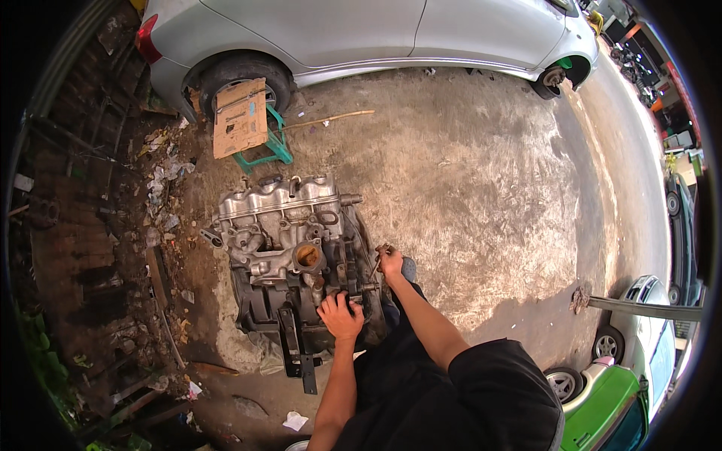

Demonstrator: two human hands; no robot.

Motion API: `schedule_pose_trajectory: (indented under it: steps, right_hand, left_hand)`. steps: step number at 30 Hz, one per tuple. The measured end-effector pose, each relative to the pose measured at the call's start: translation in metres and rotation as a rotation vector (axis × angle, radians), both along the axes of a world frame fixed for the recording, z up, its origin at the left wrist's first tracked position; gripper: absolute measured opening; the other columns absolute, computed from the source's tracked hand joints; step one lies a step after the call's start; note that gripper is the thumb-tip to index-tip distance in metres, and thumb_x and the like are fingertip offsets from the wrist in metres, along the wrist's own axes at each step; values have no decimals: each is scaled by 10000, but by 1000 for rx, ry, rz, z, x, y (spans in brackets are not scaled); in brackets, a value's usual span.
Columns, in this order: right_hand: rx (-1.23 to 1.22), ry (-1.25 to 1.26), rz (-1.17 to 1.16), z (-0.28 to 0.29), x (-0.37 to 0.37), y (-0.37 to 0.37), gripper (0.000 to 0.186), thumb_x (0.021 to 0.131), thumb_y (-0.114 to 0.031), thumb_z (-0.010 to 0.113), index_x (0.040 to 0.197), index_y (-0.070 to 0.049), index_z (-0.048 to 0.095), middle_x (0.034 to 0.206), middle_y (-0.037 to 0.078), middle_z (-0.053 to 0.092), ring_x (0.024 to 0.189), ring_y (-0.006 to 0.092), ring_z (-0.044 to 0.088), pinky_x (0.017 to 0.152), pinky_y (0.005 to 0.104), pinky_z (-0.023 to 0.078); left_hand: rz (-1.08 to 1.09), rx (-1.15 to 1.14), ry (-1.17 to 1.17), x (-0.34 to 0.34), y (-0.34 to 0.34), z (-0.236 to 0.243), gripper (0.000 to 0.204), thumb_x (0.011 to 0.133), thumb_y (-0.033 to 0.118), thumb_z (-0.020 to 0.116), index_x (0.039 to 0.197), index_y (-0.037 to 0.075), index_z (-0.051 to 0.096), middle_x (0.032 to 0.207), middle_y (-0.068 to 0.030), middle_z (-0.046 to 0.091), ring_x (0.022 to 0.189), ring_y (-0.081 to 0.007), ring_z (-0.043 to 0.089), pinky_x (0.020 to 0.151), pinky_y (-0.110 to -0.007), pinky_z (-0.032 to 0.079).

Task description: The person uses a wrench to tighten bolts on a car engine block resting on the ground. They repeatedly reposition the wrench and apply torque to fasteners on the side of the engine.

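Observation:
A greasy car engine [274, 199] stands on the ground just ahead of me, with a silver ribbed cover on top and a darker block below. My left hand [342, 322] rests on the near side of the block, fingers apart and bent against the dark metal. Close to its fingertips rises a round metal port [307, 257] with a rusty inside. At the engine's right end, my right hand [390, 262] is closed around a thin dark metal tool; its far end is hidden among the engine parts. A black metal bracket [289, 338] hangs off the near left side.
Beyond the engine, cardboard [241, 124] with tools lies on a green plastic stool [278, 150]. A silver car [353, 34] stands across the far side. Litter and dark scrap [83, 248] line the left. A green car [602, 413] is at lower right.

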State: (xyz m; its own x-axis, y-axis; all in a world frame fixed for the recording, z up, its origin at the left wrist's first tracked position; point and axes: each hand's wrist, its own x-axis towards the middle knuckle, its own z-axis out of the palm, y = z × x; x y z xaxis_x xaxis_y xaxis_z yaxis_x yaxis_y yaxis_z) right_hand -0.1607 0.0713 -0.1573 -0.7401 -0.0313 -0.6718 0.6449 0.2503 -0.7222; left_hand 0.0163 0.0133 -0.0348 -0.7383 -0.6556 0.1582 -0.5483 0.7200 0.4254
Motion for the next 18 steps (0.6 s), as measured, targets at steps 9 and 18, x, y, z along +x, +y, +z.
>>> schedule_pose_trajectory:
  steps: [9, 18]
  right_hand:
    - [-40, 88, 352, -1, 30, 2, 329, 954, -242, 601, 1191, -14, 594, 754, 163, 695, 642, 237, 687, 631, 363, 514]
    - [-201, 97, 229, 42, 24, 15, 343, 981, -220, 596, 1250, -30, 499, 821, 126, 670, 655, 180, 665, 561, 343, 495]
  left_hand:
    - [-12, -59, 27, 1, -1, -4, 289, 772, 215, 575, 1026, 78, 584, 998, -136, 526, 950, -343, 512, 867, -501, 373]
    - [-10, -42, 42, 3, 0, -4, 284, 763, 201, 583, 1017, 74, 576, 1036, -136, 537, 969, -341, 519, 888, -518, 372]
